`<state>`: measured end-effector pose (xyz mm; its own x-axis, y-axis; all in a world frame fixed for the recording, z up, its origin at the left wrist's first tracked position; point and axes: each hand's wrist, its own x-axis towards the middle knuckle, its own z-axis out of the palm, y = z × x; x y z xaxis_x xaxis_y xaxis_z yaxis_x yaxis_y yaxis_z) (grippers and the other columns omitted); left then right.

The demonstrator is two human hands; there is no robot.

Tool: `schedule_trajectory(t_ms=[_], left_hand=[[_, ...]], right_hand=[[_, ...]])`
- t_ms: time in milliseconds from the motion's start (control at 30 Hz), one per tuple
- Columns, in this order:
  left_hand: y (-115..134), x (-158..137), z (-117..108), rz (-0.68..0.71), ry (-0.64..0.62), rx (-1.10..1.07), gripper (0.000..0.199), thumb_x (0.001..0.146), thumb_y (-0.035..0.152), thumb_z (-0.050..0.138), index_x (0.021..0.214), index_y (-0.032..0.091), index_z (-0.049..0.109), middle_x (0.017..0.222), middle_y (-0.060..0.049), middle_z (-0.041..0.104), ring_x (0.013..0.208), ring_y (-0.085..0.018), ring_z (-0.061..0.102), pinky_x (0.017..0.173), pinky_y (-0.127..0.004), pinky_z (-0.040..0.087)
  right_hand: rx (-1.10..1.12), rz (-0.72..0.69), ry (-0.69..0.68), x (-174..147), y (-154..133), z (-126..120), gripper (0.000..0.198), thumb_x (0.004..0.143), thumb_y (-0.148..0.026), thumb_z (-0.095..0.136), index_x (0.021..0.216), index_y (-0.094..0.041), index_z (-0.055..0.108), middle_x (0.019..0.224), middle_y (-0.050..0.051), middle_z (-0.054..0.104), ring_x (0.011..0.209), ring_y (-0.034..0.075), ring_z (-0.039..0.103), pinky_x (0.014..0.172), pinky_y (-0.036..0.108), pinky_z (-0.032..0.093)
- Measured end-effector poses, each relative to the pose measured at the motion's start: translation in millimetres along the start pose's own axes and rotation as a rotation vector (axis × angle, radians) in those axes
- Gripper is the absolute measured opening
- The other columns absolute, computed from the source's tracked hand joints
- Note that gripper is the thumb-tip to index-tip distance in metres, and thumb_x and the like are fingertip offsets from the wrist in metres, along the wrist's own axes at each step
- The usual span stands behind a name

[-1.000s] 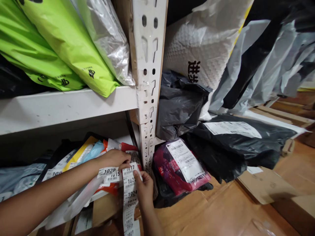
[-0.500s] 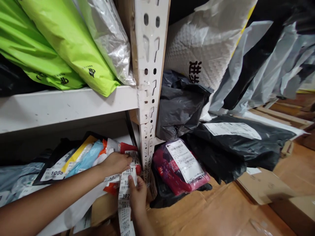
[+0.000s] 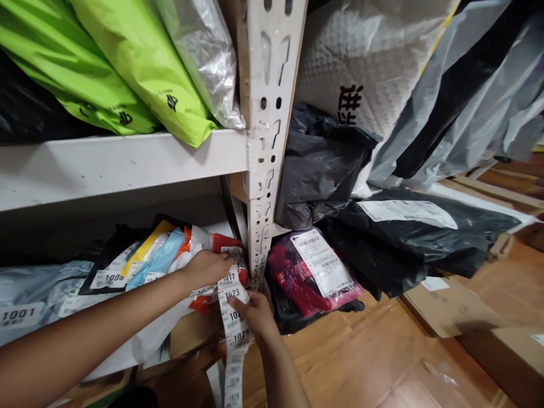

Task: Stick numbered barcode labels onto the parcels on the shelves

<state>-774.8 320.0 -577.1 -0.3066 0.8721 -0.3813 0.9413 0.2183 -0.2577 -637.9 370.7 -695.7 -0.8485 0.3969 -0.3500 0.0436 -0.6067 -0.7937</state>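
Observation:
In the head view, my left hand point(image 3: 208, 267) reaches over a row of bagged parcels on the lower shelf. Its fingers are closed at the edge of a red parcel point(image 3: 224, 242), just above a label numbered 1017 point(image 3: 229, 277). My right hand point(image 3: 258, 313) pinches a long strip of numbered labels point(image 3: 234, 317) between thumb and fingers. Numbers such as 1023 and 1025 show on the strip, which hangs down below the hand. Left of my hands lie a light blue parcel point(image 3: 159, 256), a yellow one point(image 3: 147, 245) and a black one labelled 1008 point(image 3: 100, 266).
A white perforated shelf post point(image 3: 263, 141) stands beside my hands. Bright green bags point(image 3: 140, 62) lie on the upper shelf point(image 3: 127, 170). To the right are a pink bagged parcel point(image 3: 293, 272), black bags point(image 3: 425, 249) and cardboard boxes point(image 3: 450, 309) on the floor.
The view has shifted, so the shelves sit higher and farther right. My right hand has moved right relative to the left, and the strip beneath 1017 now lies more openly in view.

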Motion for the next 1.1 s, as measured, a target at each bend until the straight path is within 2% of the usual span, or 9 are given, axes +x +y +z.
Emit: schedule_trajectory(t_ms=[167,300,433,567,700,867,967,1100], left_hand=[[0.2,-2.7,-5.2,-0.022,0.009,-0.008,0.023,0.09,0.027,0.044,0.099,0.015,0.062,0.095,-0.011,0.07,0.083,-0.028,0.068,0.062,-0.033,0.05],[1.1,-6.6,-3.5,-0.003,0.025,0.004,0.031,0.088,0.039,0.05,0.111,0.019,0.056,0.1,-0.013,0.068,0.078,-0.03,0.067,0.059,-0.035,0.049],[-0.4,-9.0,2.5,0.089,0.039,0.017,0.033,0.087,0.045,0.052,0.113,0.026,0.056,0.112,-0.011,0.062,0.08,-0.026,0.066,0.061,-0.032,0.047],[-7.8,-8.3,1.2,0.1,0.03,-0.007,0.037,0.08,0.044,0.063,0.11,0.024,0.055,0.103,-0.007,0.064,0.081,-0.024,0.066,0.058,-0.028,0.044],[-15.6,-11.2,-1.9,0.103,0.042,-0.053,0.039,0.079,0.049,0.061,0.106,0.022,0.054,0.098,-0.002,0.066,0.083,-0.022,0.065,0.058,-0.027,0.043],[-13.3,-14.9,-1.3,0.119,0.077,-0.054,0.045,0.08,0.057,0.054,0.107,0.022,0.055,0.101,-0.007,0.066,0.081,-0.024,0.065,0.059,-0.029,0.045],[-4.4,-10.7,-4.0,0.102,0.052,-0.03,0.035,0.088,0.047,0.046,0.106,0.02,0.059,0.099,-0.011,0.066,0.079,-0.028,0.067,0.058,-0.033,0.048],[7.1,1.8,-6.7,0.053,0.067,-0.087,0.024,0.082,0.031,0.057,0.097,0.014,0.066,0.091,-0.017,0.07,0.078,-0.035,0.067,0.06,-0.04,0.05]], right_hand=[[-0.151,0.018,0.0,-8.0,-2.8,-1.2,0.029,0.049,-0.037,0.081,0.059,-0.014,0.068,0.052,-0.001,0.063,0.046,0.011,0.048,0.045,0.021,0.036],[-0.22,-0.006,0.026,-9.8,-7.3,-0.1,0.023,0.056,-0.036,0.075,0.063,-0.015,0.068,0.054,-0.001,0.064,0.047,0.011,0.048,0.048,0.022,0.037],[-0.274,-0.06,0.06,-6.2,-10.6,-5.7,0.024,0.057,-0.036,0.074,0.063,-0.014,0.068,0.058,0.001,0.064,0.052,0.013,0.05,0.05,0.023,0.036],[-0.269,-0.09,0.064,-3.5,-11.7,-9.6,0.032,0.06,-0.042,0.072,0.073,-0.014,0.069,0.069,0.004,0.069,0.06,0.016,0.056,0.056,0.026,0.042],[-0.246,-0.108,0.058,-4.1,-15.2,-8.2,0.041,0.061,-0.049,0.072,0.077,-0.012,0.069,0.069,0.006,0.07,0.058,0.017,0.057,0.055,0.026,0.043],[-0.268,-0.166,0.08,-7.3,-26.7,-7.5,0.039,0.062,-0.049,0.071,0.077,-0.013,0.069,0.074,0.007,0.071,0.065,0.019,0.06,0.055,0.027,0.044],[-0.307,-0.197,0.116,-9.5,-33.3,-10.6,0.036,0.064,-0.049,0.067,0.077,-0.015,0.069,0.077,0.008,0.071,0.07,0.022,0.062,0.055,0.028,0.045],[-0.371,-0.217,0.158,-11.6,-36.7,-16.1,0.034,0.067,-0.046,0.064,0.079,-0.015,0.068,0.078,0.011,0.072,0.071,0.024,0.062,0.056,0.03,0.047]])
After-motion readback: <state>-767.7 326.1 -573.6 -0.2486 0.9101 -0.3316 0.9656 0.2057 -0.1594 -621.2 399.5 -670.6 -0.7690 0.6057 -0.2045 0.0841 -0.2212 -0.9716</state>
